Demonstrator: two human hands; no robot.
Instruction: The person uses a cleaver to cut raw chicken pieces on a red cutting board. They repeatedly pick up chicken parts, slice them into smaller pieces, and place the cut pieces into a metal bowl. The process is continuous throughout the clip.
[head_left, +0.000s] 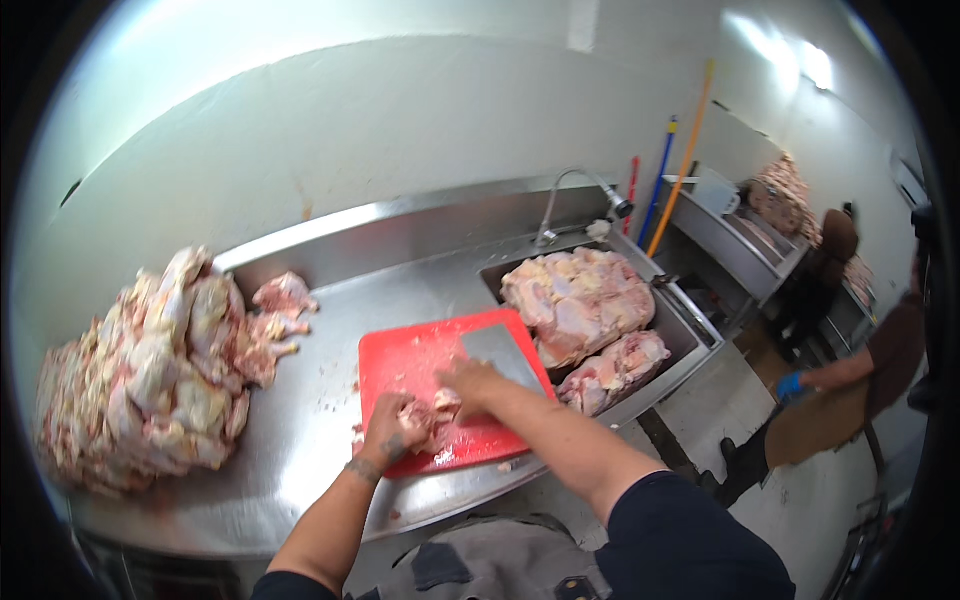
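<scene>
On the red cutting board (397, 352), my left hand (388, 426) grips a raw chicken piece (417, 421) near the board's front left. My right hand (472, 384) is over the middle of the board, fingers toward the left, beside a smaller lump of chicken (447, 402). Whether it grips that lump cannot be made out. A flat grey rectangular plate, perhaps a cleaver blade (501, 352), lies at the board's back right, partly behind my right hand. Small meat scraps dot the board.
Left on the steel counter (337, 300) rises a big heap of raw chicken (150, 390), with loose leg pieces (281, 315) beside it. Large chicken blocks (577, 300) fill the sink (686, 345) under a faucet (551, 202). At right, a blue-gloved person (832, 375) stands near.
</scene>
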